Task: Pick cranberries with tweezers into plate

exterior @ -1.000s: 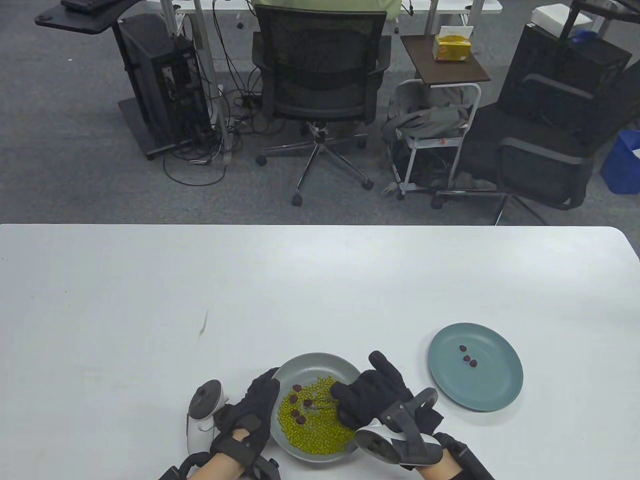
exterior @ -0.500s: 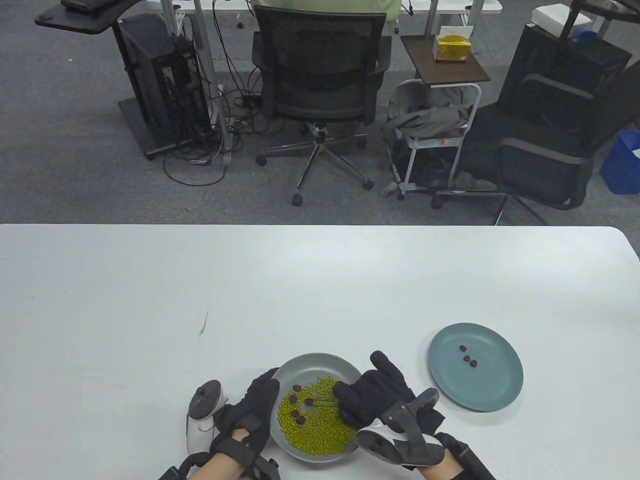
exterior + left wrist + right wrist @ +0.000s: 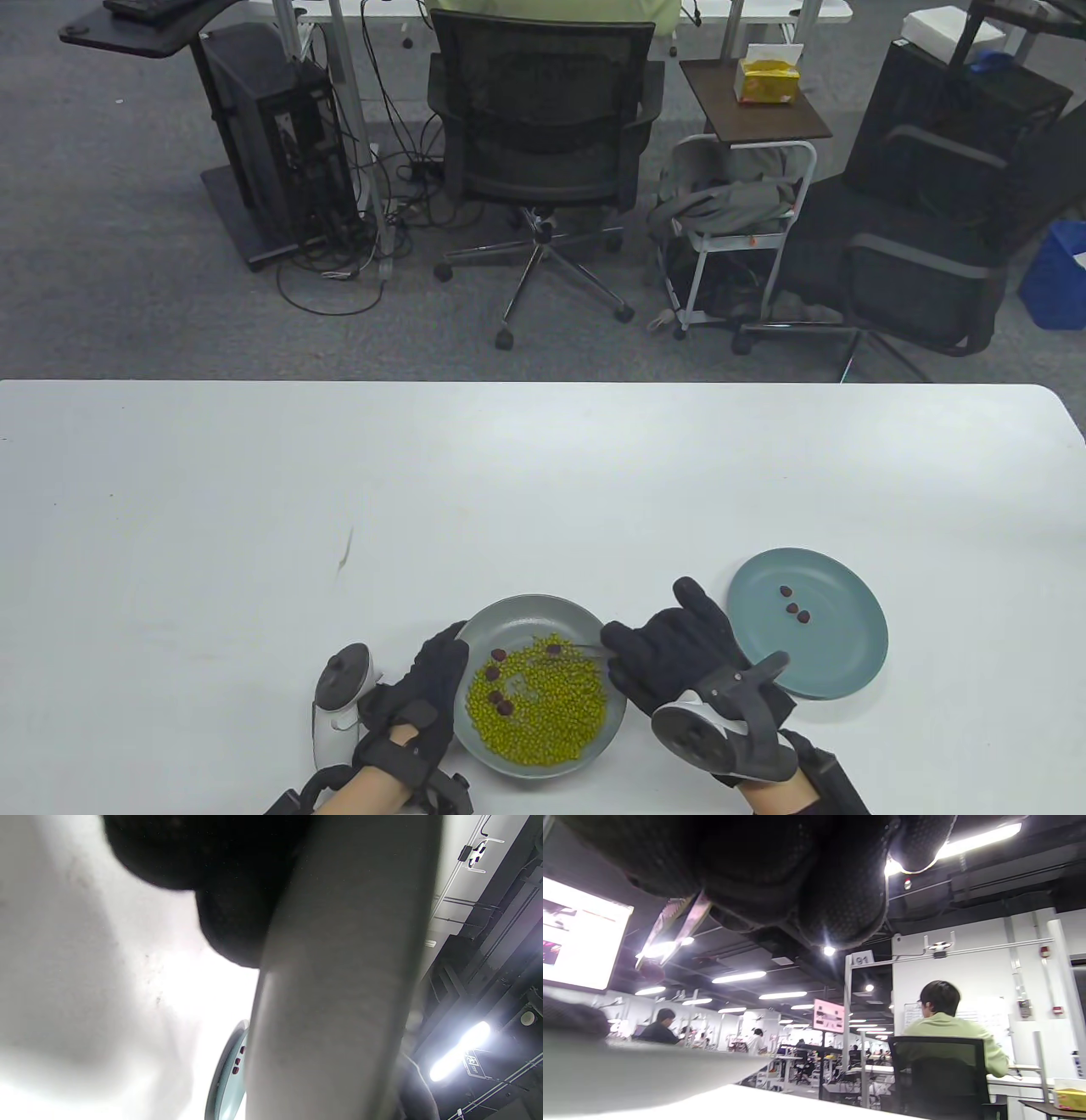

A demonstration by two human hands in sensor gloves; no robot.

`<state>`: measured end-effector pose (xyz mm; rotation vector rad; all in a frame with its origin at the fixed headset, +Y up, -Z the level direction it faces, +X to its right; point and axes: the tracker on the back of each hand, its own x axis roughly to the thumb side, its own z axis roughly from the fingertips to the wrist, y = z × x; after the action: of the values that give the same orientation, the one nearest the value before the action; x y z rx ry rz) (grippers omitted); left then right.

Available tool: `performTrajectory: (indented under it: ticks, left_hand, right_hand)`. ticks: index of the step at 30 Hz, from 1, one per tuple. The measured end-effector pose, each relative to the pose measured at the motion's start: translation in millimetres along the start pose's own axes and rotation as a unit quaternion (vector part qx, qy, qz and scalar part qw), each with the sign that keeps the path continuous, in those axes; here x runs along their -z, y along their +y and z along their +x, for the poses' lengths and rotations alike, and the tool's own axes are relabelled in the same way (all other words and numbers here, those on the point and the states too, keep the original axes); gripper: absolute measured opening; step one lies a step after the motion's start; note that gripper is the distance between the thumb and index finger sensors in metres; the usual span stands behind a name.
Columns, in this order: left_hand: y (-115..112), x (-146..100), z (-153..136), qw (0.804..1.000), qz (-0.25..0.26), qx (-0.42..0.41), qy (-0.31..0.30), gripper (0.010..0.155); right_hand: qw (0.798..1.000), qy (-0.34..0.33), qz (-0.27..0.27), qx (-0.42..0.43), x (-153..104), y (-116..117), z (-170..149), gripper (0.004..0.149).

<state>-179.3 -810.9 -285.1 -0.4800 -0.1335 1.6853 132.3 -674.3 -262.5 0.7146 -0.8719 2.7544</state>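
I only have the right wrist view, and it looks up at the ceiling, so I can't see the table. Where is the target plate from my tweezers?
Observer: The teal plate lies on the table to the right of the right hand that holds the tweezers.
Operator: Anything in it?
Observer: Three cranberries, grouped on its far half.
Operator: Any left to pick?
Observer: About four loose cranberries lie among the green peas on the left side of the grey dish.
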Motion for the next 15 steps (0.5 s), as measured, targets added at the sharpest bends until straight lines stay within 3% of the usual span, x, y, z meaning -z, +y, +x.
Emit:
performTrajectory:
  ticks: [11, 15]
  left_hand:
    - [1, -1, 0, 1.000, 0.000, 0.009, -0.004, 0.060]
    - [3, -1, 3, 1.000, 0.000, 0.000, -0.009, 0.060]
  right_hand:
    - [0.982, 0.186, -0.023, -0.002, -10, -29, -96, 0.046]
    - [0.957, 0.288, 0.031, -0.021, -23, -25, -147, 0.046]
